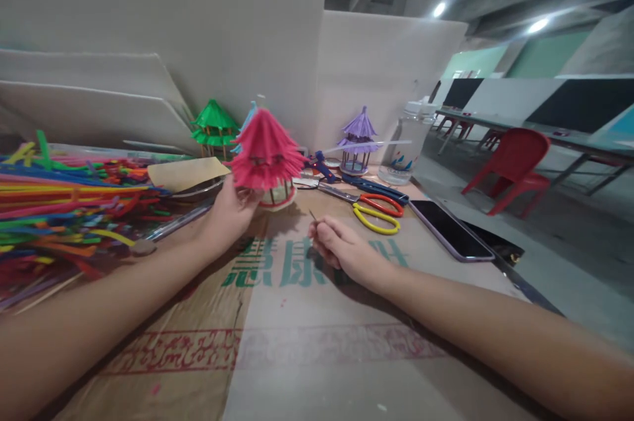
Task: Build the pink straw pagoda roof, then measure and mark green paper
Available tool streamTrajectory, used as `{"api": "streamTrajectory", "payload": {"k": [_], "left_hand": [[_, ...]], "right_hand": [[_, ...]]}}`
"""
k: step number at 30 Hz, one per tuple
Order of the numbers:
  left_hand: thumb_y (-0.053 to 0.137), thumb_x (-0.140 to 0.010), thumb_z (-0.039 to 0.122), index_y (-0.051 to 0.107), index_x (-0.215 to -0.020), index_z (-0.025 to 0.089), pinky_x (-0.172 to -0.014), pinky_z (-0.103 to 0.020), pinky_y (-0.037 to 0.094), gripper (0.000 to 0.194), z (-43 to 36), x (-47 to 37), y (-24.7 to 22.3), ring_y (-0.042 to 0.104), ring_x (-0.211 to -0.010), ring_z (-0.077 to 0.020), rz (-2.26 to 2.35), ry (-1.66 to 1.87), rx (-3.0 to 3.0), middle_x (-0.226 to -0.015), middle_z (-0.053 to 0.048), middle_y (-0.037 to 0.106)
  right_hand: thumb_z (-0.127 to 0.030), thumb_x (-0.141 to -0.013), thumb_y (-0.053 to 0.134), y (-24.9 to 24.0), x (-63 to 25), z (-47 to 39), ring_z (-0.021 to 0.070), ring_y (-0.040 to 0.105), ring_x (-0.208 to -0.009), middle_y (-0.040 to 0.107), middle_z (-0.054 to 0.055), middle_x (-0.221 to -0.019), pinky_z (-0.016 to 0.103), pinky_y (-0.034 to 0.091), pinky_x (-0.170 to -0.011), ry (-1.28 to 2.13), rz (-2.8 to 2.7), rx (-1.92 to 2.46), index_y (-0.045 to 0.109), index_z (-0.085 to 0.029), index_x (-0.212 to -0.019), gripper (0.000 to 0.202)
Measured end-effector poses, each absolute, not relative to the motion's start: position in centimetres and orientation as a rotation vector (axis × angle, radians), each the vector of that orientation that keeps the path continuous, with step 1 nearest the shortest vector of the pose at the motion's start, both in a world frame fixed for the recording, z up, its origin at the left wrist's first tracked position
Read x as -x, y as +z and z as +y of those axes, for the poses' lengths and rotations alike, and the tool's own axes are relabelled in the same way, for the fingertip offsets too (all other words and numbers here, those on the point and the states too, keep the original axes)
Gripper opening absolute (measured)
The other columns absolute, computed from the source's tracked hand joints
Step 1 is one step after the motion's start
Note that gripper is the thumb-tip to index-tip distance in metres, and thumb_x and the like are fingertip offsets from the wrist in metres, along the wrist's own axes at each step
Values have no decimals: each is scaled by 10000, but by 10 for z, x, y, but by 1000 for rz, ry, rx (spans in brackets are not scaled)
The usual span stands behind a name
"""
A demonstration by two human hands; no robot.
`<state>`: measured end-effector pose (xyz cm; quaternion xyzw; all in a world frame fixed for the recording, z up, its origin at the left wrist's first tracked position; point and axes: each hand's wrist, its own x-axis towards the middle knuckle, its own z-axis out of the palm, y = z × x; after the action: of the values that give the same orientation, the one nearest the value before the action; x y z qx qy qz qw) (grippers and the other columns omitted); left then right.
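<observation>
A small pink model pavilion with a two-tiered pleated roof is held up by my left hand, whose fingers close on its lower left side. Part of those fingers is hidden behind the pavilion. To its right, my right hand is closed in a pinch, and a thin dark stick pokes out between thumb and finger. What the stick is made of I cannot make out. Beyond the right hand lie scissors with red and yellow handles.
Many coloured pipe cleaners heap at the left. Green and purple pavilions stand at the back, near a blue glue gun and a clear bottle. A phone lies right, on the cardboard-covered table.
</observation>
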<state>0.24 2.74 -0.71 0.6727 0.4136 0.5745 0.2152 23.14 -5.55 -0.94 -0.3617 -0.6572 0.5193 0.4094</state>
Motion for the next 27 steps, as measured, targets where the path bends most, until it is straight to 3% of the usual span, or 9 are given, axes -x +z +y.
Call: {"api": "streamTrajectory", "payload": {"k": [5, 7, 10, 14, 17, 20, 23, 25, 27], "left_hand": [[636, -836, 466, 539, -933, 195, -962, -409, 500, 303, 44, 6, -9, 653, -965, -260, 1130, 1738, -1822, -986, -81, 663], [642, -828, 473, 534, -920, 205, -948, -400, 512, 303, 45, 7, -10, 655, -945, -251, 1141, 1755, -1802, -971, -70, 660], [637, -832, 460, 541, -954, 198, -950, -412, 525, 304, 41, 5, -11, 672, -973, -262, 1112, 1707, -1842, -1027, -95, 681], [607, -878, 441, 509, -1190, 171, -1009, -424, 506, 424, 30, 0, -11, 654, -1136, -285, 1065, 1517, -2010, -1229, -151, 665], [608, -886, 431, 493, -1244, 179, -1026, -426, 497, 452, 26, -1, -10, 643, -1169, -288, 1070, 1495, -2085, -1325, -162, 623], [609, -878, 414, 541, -1144, 175, -998, -429, 514, 364, 33, 2, -12, 664, -1095, -278, 1120, 1611, -1995, -1218, -147, 675], [633, -834, 401, 574, -974, 180, -929, -409, 541, 267, 50, 10, -16, 678, -964, -255, 1166, 1748, -1841, -1040, -111, 702], [645, -810, 393, 578, -898, 188, -880, -400, 552, 233, 60, 15, -19, 675, -881, -244, 1189, 1779, -1759, -937, -88, 694], [654, -797, 388, 576, -884, 199, -847, -394, 556, 222, 66, 18, -22, 670, -840, -236, 1191, 1790, -1700, -896, -70, 686]], "right_hand": [[-617, -945, 465, -8, -233, -58, 99, 351, -545, 395, -54, -627, 213, 259, -468, 1236, -1768, 977, 568, -196, -957, 434], [-605, -949, 465, -9, -233, -58, 100, 345, -545, 390, -55, -625, 212, 257, -469, 1249, -1754, 962, 565, -199, -961, 418], [-608, -947, 463, -10, -233, -56, 95, 320, -525, 388, -59, -625, 217, 245, -465, 1256, -1736, 949, 564, -197, -977, 425], [-650, -918, 475, -11, -232, -55, 95, 311, -525, 373, -62, -636, 228, 256, -474, 1247, -1694, 887, 577, -185, -1008, 485], [-597, -906, 525, -7, -231, -57, 101, 388, -560, 448, -41, -679, 236, 335, -519, 1165, -1680, 927, 585, -186, -993, 425], [-451, -871, 619, 6, -240, -48, 140, 549, -682, 597, 10, -783, 265, 442, -630, 943, -1762, 1052, 610, -188, -960, 278], [-339, -928, 539, 29, -259, -17, 210, 658, -828, 716, 76, -899, 306, 482, -740, 457, -2005, 1250, 682, -172, -947, 221], [-280, -965, 469, 43, -273, 15, 257, 679, -965, 746, 104, -1051, 336, 478, -826, -8, -2158, 1495, 702, -189, -1109, 288], [-279, -959, 488, 50, -284, 50, 320, 655, -1089, 713, 159, -1199, 374, 464, -883, -78, -2175, 1572, 687, -166, -1206, 337]]}}
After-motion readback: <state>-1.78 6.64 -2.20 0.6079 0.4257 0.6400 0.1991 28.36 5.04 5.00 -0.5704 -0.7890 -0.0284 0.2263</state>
